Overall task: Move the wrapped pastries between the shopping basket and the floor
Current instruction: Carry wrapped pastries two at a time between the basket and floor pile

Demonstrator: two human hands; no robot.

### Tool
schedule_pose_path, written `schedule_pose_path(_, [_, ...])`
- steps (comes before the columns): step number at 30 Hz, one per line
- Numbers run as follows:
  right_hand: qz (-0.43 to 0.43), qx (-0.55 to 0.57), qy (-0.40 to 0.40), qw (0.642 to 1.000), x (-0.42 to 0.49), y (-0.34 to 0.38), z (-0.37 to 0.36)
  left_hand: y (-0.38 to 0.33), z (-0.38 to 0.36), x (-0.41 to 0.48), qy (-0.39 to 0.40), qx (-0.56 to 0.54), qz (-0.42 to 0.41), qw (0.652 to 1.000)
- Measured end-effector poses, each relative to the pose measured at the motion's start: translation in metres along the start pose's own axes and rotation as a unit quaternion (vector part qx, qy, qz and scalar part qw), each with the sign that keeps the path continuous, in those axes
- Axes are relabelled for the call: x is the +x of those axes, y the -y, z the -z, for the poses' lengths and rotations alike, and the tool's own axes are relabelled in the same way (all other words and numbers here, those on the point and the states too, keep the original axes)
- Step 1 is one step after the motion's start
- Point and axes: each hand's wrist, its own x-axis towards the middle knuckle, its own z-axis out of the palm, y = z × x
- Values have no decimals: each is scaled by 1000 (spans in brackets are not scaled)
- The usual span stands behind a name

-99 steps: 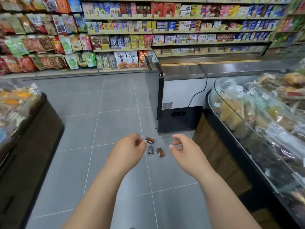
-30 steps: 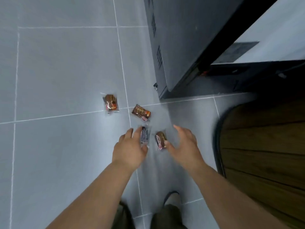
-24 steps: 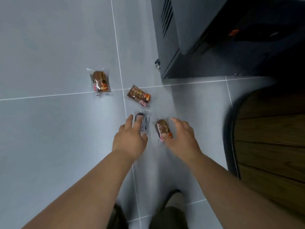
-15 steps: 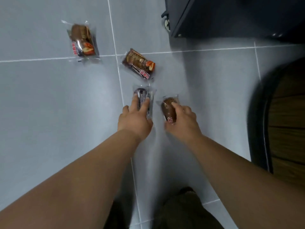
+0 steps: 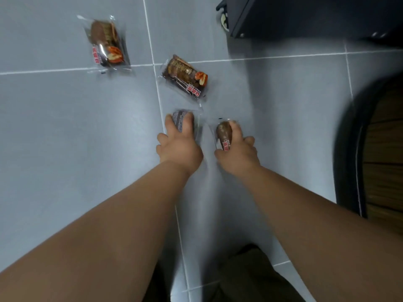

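On the floor [image 5: 65, 127], both hands [image 5: 181, 149] [image 5: 237, 155] grip pastries [image 5: 180, 122] [image 5: 223, 131].

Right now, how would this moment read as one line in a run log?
left hand: grips grey-label pastry | right hand: grips brown pastry | floor: far-left pastry, centre pastry lie loose

Head view, steeply down, close to floor [image 5: 65, 138]

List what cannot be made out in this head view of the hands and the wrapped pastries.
Shopping basket: outside the head view.
Dark-wrapped pastry: near end hidden under the left hand.
Brown pastry: right side hidden by the right hand.
Red label on the middle pastry: too blurred to read.
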Motion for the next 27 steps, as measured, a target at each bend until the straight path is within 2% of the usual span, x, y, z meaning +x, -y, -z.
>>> schedule_pose_path(3, [4,61,-21,998,-42,26,29,-2,46,-41,-20,-49,15,998])
schedule_pose_path(8, [62,192,-28,979,-137,79,98,-18,142,-124,-78,-157,6,985])
schedule_pose_path(10, [75,212,-33,974,-187,105,131,-31,185,-165,-90,-215,-4,972])
schedule_pose_path(14, [131,213,-102,963,-289,156,207,-69,282,-249,-102,-287,-17,952])
schedule_pose_path(19, [161,248,-150,943,-411,204,310,-121,401,-360,-124,-281,-57,950])
schedule_pose_path(23, [219,322,-184,903,-502,228,381,-160,484,-442,-167,-249,-128,945])
schedule_pose_path(27, [281,347,-199,872,-574,230,436,-192,541,-510,-206,-220,-165,939])
